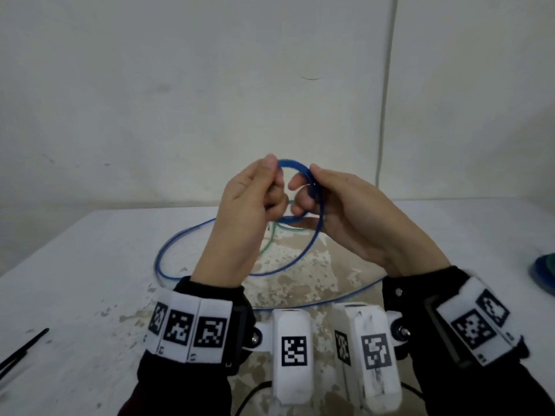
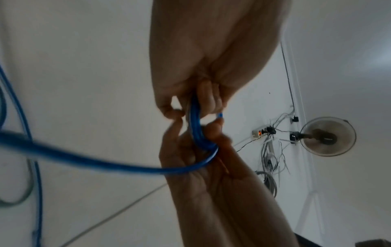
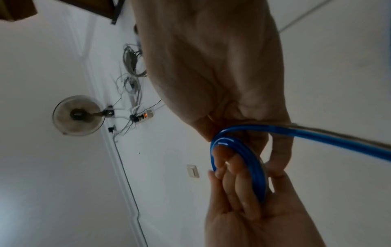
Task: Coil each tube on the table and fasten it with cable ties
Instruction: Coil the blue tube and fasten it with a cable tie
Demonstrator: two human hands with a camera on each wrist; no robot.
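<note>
Left hand: so the left hand is up over the worktop, thumb and curled fingers pinching the left side of the small blue coil

Right hand: right hand is curled round the right side of that same coil, thumb on top, a couple of fingers poking through the loop

Blue tube: the blue tube is wound into a few tight turns held in the air between both hands; the rest hangs down and sprawls in big loose loops on the worktop right below

From the wrists: the left wrist cam shows the turns stacked side by side in the fingers with the free length trailing off left, kinda blurry; the right wrist cam shows the same bundle

Green tube: a green tube lies on the worktop under the hands, mostly hidden

Cable ties: black cable ties sit at the near left edge, well apart from the tubes

Far right: something round, blue and green, cut off by the frame, can't tell what
</note>
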